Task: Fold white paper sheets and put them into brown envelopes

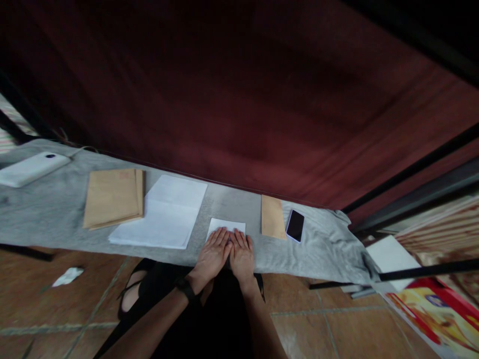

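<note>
A small folded sheet of white paper (226,224) lies on the grey cloth in front of me. My left hand (213,252) rests flat on its near left part, fingers stretched out; a dark watch is on that wrist. Beside it my right hand (241,252) also lies flat on the paper, fingers extended and the thumbs almost touching. The paper's near part is hidden under both hands. To the left is a stack of larger white sheets (168,214), creased across. A single brown envelope (273,217) lies to the right.
A pile of brown envelopes (112,197) overlaps the white sheets. A phone (295,226) lies at the right, and a white device (33,168) with a cable at the far left. Behind the cloth-covered narrow table (322,249) hangs a dark red curtain (239,99). A red-yellow box (437,314) stands on the floor.
</note>
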The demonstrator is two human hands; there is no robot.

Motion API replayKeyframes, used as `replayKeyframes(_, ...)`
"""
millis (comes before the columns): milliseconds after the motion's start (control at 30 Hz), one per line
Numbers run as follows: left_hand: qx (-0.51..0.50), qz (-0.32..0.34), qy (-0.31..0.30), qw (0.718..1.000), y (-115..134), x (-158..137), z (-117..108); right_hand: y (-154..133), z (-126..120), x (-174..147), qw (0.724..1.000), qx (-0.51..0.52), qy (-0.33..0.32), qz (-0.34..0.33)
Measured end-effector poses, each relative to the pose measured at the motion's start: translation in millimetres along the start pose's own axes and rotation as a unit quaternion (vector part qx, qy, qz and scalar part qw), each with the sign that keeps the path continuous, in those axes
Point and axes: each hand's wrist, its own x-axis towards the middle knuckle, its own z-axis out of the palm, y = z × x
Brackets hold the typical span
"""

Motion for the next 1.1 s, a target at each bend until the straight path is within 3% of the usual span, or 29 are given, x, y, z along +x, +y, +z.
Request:
replayKeyframes(633,0.023,-0.126,-0.025,0.992,-8,3,-17,-4,13,2,0.992,-0.022,0.078,0.101)
replayKeyframes(933,0.052,-0.133,-0.028,0.989,-2,12,-20,-4,14,4,0.989,-0.009,0.074,0.126)
replayKeyframes(1100,0.03,-0.08,-0.017,0.996,-5,17,-14,-2,10,8,0.99,0.007,0.062,0.128)
